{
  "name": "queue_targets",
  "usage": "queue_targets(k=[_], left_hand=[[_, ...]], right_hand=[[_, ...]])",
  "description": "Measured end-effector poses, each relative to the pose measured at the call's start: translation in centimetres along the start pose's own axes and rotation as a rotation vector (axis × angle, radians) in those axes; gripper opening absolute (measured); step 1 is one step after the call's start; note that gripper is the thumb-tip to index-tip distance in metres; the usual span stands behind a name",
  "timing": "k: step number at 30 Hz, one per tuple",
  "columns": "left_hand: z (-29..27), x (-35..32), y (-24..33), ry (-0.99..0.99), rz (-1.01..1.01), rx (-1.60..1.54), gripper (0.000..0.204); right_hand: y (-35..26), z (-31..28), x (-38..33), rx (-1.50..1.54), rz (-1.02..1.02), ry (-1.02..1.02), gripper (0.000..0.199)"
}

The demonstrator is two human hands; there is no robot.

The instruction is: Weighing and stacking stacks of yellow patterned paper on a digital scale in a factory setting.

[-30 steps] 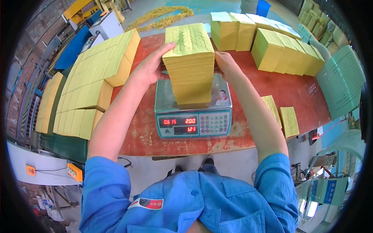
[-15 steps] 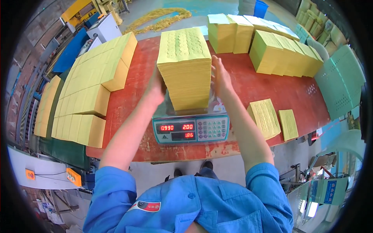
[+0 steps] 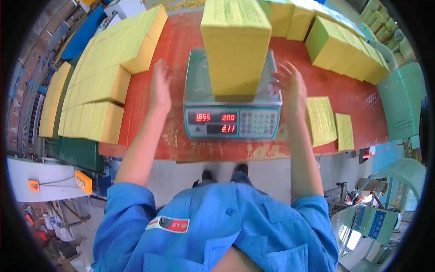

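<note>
A tall stack of yellow paper sheets [image 3: 235, 50] stands on the steel pan of a digital scale [image 3: 231, 122] at the front of a red table [image 3: 181, 140]. My left hand [image 3: 159, 88] hovers left of the scale, fingers apart, holding nothing. To the right of the pan my right hand [image 3: 290, 88] is spread and empty, close to the stack but apart from it. The scale's red digits are lit.
Rows of yellow paper stacks [image 3: 104, 86] fill the table's left side, and more stacks [image 3: 344, 50] line the back right. Two thin yellow piles [image 3: 328, 122] lie right of the scale. A green crate [image 3: 403, 104] stands at the far right. Orange sockets [image 3: 84, 181] sit lower left.
Both hands gripped the sides of the stack on the scale earlier. They have let go and pulled back to either side, and the stack now stands alone on the pan.
</note>
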State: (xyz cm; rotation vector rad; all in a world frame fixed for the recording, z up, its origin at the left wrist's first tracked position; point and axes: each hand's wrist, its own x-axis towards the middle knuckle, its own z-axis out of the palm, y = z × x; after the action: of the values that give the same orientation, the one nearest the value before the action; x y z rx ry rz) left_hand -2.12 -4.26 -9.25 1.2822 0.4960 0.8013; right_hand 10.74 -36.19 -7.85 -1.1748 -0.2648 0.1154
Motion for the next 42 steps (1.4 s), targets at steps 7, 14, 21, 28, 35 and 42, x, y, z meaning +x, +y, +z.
queue_targets(k=[7,14,21,28,35,42], left_hand=[[-16.6,-9.6,-5.7,-0.121,0.344,1.131,0.037],[-16.1,-11.6,-5.1,-0.246,0.453,1.383,0.042],[-17.1,-11.4,-6.1,-0.248,0.482,1.314,0.043],[-17.3,-10.8,-6.2,-0.243,0.487,1.294,0.042],[-17.9,-9.7,-6.2,-0.193,0.488,1.180,0.033],[-0.4,-8.1,11.6,-0.497,0.785,0.633,0.026]], right_hand=[[5.0,-9.2,-11.6,-0.419,-0.048,0.303,0.022],[7.5,-8.9,-13.2,-0.537,-0.139,0.380,0.018],[7.9,-8.9,-13.2,-0.648,-0.165,0.393,0.017],[8.2,-8.4,-12.7,-0.655,-0.160,0.403,0.017],[7.5,-8.6,-12.7,-0.629,-0.190,0.386,0.016],[7.7,-9.5,-13.2,-0.688,-0.202,0.342,0.015]])
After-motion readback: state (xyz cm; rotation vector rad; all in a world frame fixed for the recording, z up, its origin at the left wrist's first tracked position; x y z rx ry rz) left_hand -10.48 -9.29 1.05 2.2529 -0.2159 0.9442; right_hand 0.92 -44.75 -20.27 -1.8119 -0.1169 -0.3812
